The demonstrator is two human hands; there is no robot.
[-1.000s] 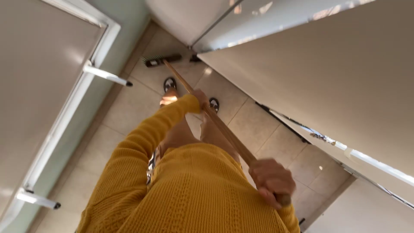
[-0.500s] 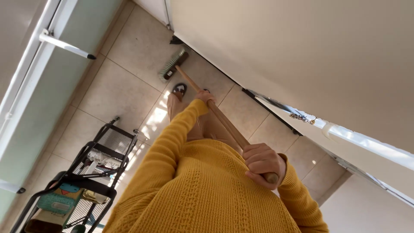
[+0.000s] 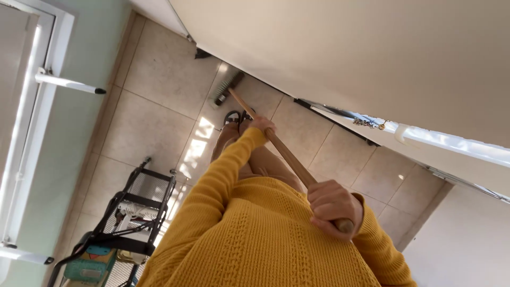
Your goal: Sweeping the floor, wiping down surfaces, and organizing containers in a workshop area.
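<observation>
Head view, tilted hard, looking down own torso at a tiled floor (image 3: 159,79). Right hand (image 3: 332,204) at 4 o'clock of frame, fingers (image 3: 325,211) wrapped tight round the top end of a wooden broom handle (image 3: 287,155), butt of the stick poking out just past the fist. Left hand (image 3: 262,125) near centre, further down the same handle, fingers curled closed on it; only the knuckles show past the cuff of a mustard knit sleeve (image 3: 223,175). Handle running diagonally from 4 o'clock up toward 11 o'clock, ending in a dark brush head (image 3: 228,88) resting on the tiles right by the base of a long pale cabinet front (image 3: 329,48) filling the 12 to 3 o'clock sector. Sandalled feet (image 3: 236,117) just beside the left hand in frame, between hand and brush head. Sunlit patches on tiles (image 3: 199,141) around 9 o'clock of the feet. Black wire trolley (image 3: 139,204) at 8 o'clock, well apart from the broom, loaded with white and green items, contents too small to tell. Pale green wall (image 3: 79,138) at 9 o'clock with a white door frame and white bar handle (image 3: 66,83) at 10 o'clock. Metal rail with small key-like bit hanging (image 3: 366,122) under the cabinet edge at 2 o'clock.
</observation>
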